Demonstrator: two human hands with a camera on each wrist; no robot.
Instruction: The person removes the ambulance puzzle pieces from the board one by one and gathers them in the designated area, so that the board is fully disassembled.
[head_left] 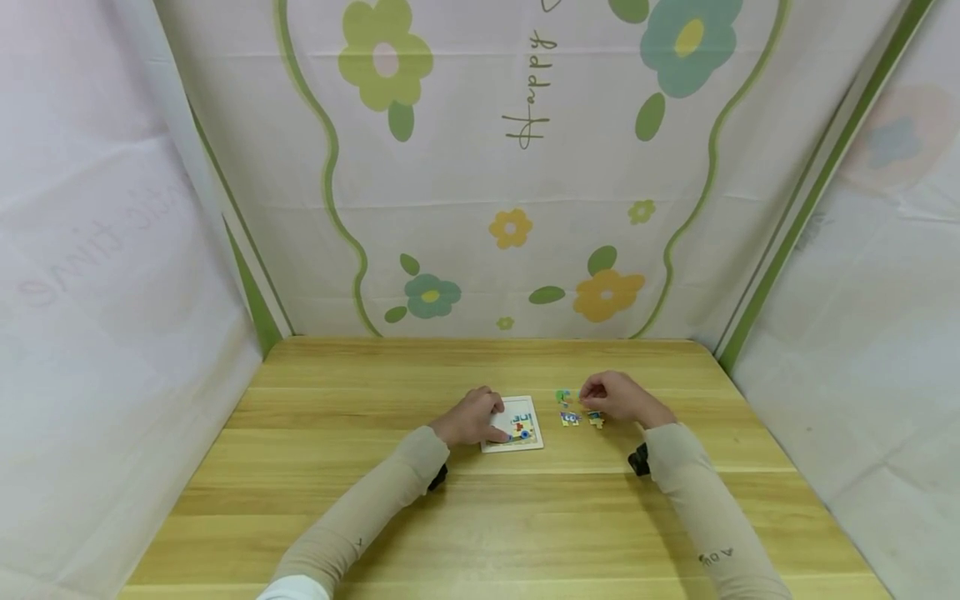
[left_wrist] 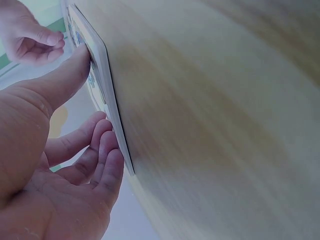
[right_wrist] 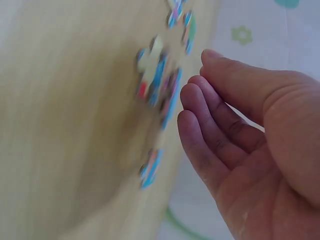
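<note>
A small white-framed puzzle board (head_left: 512, 448) lies on the table, partly filled with colourful pieces. My left hand (head_left: 474, 417) grips its left side. In the left wrist view, the thumb (left_wrist: 75, 70) presses on the board's face while the curled fingers (left_wrist: 107, 160) touch its edge. To the right of the board, my right hand (head_left: 617, 396) hovers over loose jigsaw pieces, its thumb and fingertips close together and no piece visible between them. Among the loose pieces are a green one (head_left: 562, 397), a purple-and-white one (head_left: 570, 419) and a yellow-and-blue one (head_left: 596, 420).
The wooden table (head_left: 480, 525) reaches back to a floral cloth wall (head_left: 465, 175), with cloth side walls left and right. Black wrist camera gear (head_left: 639, 460) sits under the right wrist. Several loose pieces (right_wrist: 151, 170) lie beneath the right fingers.
</note>
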